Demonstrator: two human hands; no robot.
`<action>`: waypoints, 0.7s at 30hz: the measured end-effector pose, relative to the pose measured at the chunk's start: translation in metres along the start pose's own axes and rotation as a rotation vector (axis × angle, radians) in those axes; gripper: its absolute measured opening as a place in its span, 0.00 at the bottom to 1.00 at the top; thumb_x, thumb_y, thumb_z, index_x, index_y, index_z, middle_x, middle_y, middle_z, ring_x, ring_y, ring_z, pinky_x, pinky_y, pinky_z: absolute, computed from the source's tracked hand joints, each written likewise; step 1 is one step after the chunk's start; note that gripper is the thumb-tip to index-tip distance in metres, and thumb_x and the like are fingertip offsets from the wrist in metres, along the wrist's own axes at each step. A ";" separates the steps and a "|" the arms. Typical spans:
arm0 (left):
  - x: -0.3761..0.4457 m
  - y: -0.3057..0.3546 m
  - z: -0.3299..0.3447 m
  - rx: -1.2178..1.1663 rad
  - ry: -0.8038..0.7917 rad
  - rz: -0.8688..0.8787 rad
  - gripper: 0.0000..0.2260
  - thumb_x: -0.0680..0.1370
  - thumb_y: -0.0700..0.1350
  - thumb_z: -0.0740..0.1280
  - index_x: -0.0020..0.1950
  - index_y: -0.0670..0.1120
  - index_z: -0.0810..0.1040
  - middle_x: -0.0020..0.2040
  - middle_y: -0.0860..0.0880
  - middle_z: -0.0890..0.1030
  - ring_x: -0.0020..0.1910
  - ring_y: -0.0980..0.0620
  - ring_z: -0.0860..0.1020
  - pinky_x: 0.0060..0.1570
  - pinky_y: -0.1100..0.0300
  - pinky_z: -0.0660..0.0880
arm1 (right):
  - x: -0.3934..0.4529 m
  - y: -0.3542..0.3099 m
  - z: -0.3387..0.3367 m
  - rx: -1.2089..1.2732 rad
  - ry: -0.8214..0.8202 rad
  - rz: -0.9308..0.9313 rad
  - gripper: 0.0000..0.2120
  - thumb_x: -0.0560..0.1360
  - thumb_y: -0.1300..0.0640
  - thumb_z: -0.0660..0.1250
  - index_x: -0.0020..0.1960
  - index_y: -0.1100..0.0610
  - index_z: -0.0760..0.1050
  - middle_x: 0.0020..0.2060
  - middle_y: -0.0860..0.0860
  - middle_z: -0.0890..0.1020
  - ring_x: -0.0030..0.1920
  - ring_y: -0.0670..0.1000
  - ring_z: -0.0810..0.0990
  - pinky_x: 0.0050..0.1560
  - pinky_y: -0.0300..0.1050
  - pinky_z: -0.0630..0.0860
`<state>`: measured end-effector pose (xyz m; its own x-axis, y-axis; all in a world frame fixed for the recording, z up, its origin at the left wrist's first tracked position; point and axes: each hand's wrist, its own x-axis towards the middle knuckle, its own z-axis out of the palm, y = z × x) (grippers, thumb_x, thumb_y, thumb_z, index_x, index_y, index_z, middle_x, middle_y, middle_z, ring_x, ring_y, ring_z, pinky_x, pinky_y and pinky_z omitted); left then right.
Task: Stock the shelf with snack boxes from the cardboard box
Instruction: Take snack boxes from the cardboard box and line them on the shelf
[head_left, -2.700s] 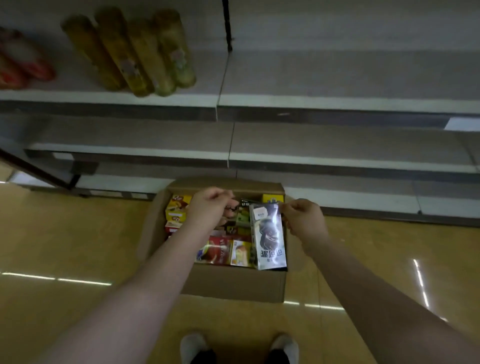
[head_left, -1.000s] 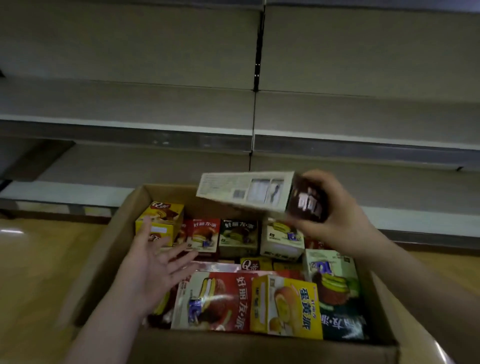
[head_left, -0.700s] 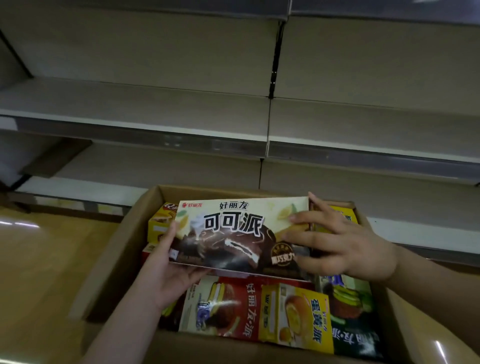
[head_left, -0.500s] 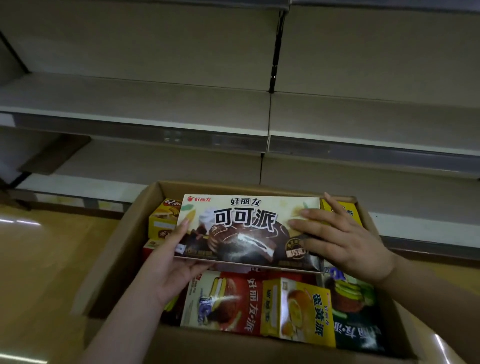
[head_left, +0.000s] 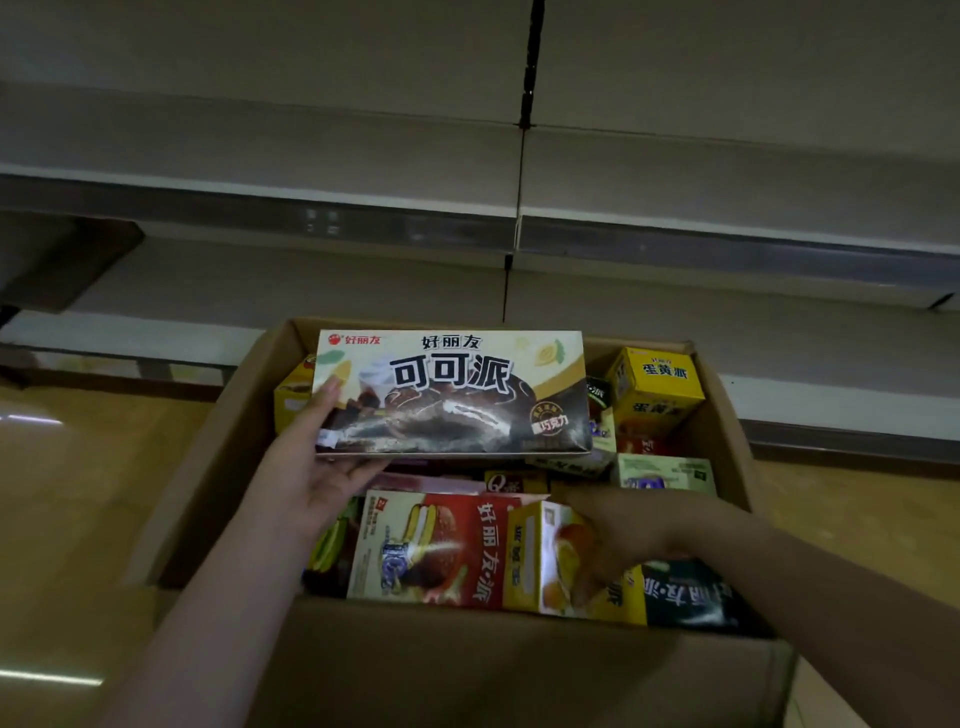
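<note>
Left hand (head_left: 317, 467) cradling cocoa pie box (head_left: 452, 392) from underneath, face up, shelf-ready; right hand (head_left: 618, 535) fingers (head_left: 582, 571) curling onto yellow egg-yolk pie box (head_left: 566, 561), grabbing second.

Floor (head_left: 78, 499): glossy amber-tan, smooth, w/ streaks of reflected light at left edge. Back panel (head_left: 260, 47): plain grey-beige, matte, across top of view. Upright divider (head_left: 530, 62): dark slotted vertical strip, right of centre, splits unit into two bays. Price rail (head_left: 727, 249): grey strip along the tier's front edge, faint label spots left of centre. Plinth (head_left: 130, 338): pale base band above floor. Light: dim, dull overall.
</note>
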<state>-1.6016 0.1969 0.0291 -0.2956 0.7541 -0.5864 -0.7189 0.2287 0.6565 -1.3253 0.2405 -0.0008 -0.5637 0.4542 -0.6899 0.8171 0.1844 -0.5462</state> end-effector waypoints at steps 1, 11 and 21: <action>0.001 -0.001 0.000 0.010 0.004 -0.005 0.09 0.75 0.47 0.70 0.53 0.46 0.77 0.46 0.43 0.85 0.50 0.43 0.82 0.55 0.42 0.76 | 0.002 -0.003 -0.002 0.060 -0.055 0.020 0.44 0.60 0.51 0.82 0.70 0.41 0.64 0.65 0.40 0.74 0.64 0.45 0.74 0.63 0.43 0.74; 0.010 -0.004 -0.009 -0.064 0.092 -0.064 0.18 0.73 0.47 0.73 0.60 0.44 0.75 0.54 0.41 0.83 0.53 0.40 0.81 0.54 0.38 0.77 | 0.003 -0.007 -0.038 0.075 -0.030 0.114 0.42 0.67 0.48 0.77 0.75 0.49 0.59 0.58 0.41 0.75 0.59 0.46 0.76 0.58 0.39 0.73; 0.011 0.004 -0.010 -0.102 0.179 0.002 0.13 0.72 0.47 0.74 0.52 0.45 0.74 0.52 0.43 0.81 0.53 0.43 0.79 0.57 0.42 0.77 | -0.033 0.047 -0.044 1.417 0.829 -0.208 0.37 0.56 0.55 0.79 0.63 0.50 0.72 0.51 0.54 0.83 0.45 0.55 0.84 0.44 0.53 0.79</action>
<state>-1.6140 0.2003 0.0204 -0.3981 0.6307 -0.6661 -0.7753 0.1568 0.6118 -1.2632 0.2730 0.0171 -0.0491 0.9222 -0.3836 -0.2741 -0.3817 -0.8827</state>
